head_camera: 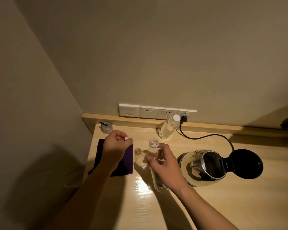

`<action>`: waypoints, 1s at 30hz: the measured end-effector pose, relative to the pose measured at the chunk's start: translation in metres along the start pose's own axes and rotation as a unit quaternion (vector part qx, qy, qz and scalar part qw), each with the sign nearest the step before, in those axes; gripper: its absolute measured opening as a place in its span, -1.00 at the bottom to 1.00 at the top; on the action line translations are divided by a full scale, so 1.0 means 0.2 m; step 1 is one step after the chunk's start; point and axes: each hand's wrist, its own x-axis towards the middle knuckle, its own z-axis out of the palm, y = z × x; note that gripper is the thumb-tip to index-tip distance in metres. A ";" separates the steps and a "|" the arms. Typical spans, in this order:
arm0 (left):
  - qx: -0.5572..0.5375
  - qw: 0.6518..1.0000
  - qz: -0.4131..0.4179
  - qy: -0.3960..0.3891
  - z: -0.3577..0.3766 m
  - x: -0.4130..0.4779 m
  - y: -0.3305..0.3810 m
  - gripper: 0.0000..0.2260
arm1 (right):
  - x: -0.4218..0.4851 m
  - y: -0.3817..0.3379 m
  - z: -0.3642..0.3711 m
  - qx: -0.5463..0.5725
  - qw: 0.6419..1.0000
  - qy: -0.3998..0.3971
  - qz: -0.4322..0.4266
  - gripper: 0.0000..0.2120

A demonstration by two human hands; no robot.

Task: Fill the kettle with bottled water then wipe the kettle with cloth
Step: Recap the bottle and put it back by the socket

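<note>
One cloth (pixel 123 163) half under left hand (pixel 116 145).

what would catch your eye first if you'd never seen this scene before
First the two hands at the centre of the wooden counter: the right hand grips an uncapped clear bottle, while the left hand pinches its small white cap over a purple cloth. Just right of them stands the steel kettle, its black lid flipped wide open. A second, capped bottle stands at the back by the wall sockets.

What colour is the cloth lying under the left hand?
Dark purple; the cloth shows in the head view, partly under the left hand.
</note>
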 end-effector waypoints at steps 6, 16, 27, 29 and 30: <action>-0.207 0.976 0.057 -0.043 0.07 -0.24 0.33 -0.69 | -0.03 -0.05 0.05 -0.006 0.999 0.007 -0.046 -0.57; -0.080 0.981 0.104 -0.142 0.14 -0.33 0.35 -0.68 | -0.03 -0.07 0.00 0.048 0.998 0.031 -0.040 -0.44; 0.011 0.984 0.119 -0.129 0.21 -0.36 0.40 -0.73 | -0.04 -0.11 -0.04 0.052 0.994 0.081 -0.058 -0.55; 0.001 0.974 0.131 -0.183 0.19 -0.35 0.42 -0.72 | -0.04 -0.11 -0.07 0.096 0.992 0.044 -0.067 -0.56; 0.002 0.967 0.140 -0.212 0.17 -0.34 0.43 -0.72 | -0.04 -0.11 -0.09 0.115 0.990 0.021 -0.079 -0.56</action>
